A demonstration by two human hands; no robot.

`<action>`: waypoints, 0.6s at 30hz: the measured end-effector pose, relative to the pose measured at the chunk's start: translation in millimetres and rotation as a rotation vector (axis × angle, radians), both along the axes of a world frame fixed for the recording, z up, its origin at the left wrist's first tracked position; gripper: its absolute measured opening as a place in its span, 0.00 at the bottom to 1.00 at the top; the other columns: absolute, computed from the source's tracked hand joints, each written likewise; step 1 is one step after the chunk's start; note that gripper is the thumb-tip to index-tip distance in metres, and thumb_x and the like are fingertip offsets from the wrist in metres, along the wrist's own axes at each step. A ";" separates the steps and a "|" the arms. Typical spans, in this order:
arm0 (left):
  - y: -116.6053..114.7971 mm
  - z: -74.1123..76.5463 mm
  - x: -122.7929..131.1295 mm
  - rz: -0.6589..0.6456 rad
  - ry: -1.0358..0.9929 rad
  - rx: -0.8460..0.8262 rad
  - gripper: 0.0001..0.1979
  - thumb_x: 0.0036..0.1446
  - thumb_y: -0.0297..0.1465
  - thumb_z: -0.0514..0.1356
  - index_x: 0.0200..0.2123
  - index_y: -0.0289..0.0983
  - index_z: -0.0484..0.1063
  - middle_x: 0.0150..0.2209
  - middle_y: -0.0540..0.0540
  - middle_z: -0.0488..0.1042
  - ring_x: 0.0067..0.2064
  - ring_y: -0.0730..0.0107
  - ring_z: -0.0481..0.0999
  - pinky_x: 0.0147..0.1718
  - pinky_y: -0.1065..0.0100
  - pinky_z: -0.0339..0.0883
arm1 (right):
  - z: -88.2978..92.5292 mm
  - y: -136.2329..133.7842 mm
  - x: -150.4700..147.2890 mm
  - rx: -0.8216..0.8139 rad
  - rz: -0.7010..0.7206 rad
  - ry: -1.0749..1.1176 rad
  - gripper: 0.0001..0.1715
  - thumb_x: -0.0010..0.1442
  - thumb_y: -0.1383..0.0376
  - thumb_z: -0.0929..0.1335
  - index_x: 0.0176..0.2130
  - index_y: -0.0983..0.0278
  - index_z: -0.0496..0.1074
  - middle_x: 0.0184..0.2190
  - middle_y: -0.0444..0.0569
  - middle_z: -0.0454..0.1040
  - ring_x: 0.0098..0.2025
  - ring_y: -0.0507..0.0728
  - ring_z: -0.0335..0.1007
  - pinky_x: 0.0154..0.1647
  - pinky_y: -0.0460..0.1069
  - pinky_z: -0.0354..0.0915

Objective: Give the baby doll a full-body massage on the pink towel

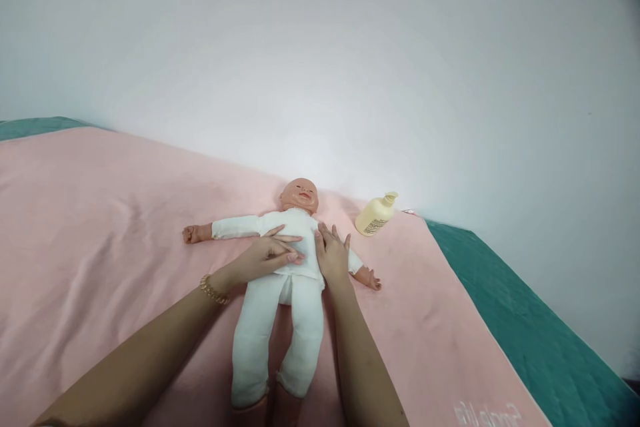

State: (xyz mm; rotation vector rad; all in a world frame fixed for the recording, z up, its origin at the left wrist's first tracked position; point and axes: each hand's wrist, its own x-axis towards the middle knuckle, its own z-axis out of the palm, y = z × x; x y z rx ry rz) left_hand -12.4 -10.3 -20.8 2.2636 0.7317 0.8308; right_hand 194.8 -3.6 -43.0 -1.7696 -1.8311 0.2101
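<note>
A baby doll [295, 223] in a white cloth top and trousers lies on its back, its head toward the wall and both arms spread out. My left hand [267, 255] rests over the left side and middle of the doll's belly, fingers stretched out across the top. On the other side, my right hand [333, 252] lies against the doll's side and upper arm with its fingers extended. Neither hand is gripping anything. A beaded bracelet [214, 289] circles my left wrist. The doll's feet run out of the bottom of the view.
A pale yellow pump bottle [376, 215] stands to the right of the doll's head. The pink blanket [125, 213] under the doll is wrinkled at left. Green cloth [530, 320] shows beyond its right edge. A plain white wall [300, 67] rises behind.
</note>
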 end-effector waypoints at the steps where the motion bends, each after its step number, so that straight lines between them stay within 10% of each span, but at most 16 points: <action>1: 0.0 0.7 -0.2 -0.011 0.014 -0.023 0.19 0.67 0.37 0.48 0.39 0.44 0.80 0.45 0.49 0.80 0.61 0.66 0.68 0.67 0.53 0.38 | 0.6 -0.5 -0.2 0.003 0.002 0.003 0.28 0.69 0.56 0.55 0.58 0.64 0.68 0.60 0.55 0.66 0.68 0.66 0.49 0.67 0.69 0.28; 9: 10.0 -5.9 -1.8 0.069 0.181 0.029 0.21 0.67 0.41 0.47 0.59 0.46 0.67 0.63 0.47 0.63 0.69 0.63 0.51 0.65 0.45 0.26 | 3.6 -1.6 -1.5 -0.031 0.001 -0.017 0.28 0.69 0.58 0.55 0.59 0.65 0.68 0.61 0.54 0.65 0.68 0.67 0.49 0.67 0.70 0.29; 18: 14.3 -19.4 1.4 0.686 0.361 0.105 0.25 0.68 0.42 0.41 0.64 0.44 0.60 0.65 0.45 0.60 0.68 0.55 0.54 0.64 0.40 0.28 | 7.6 -4.7 -4.3 -0.080 -0.028 -0.060 0.27 0.70 0.59 0.54 0.61 0.67 0.64 0.63 0.51 0.63 0.69 0.64 0.47 0.68 0.67 0.29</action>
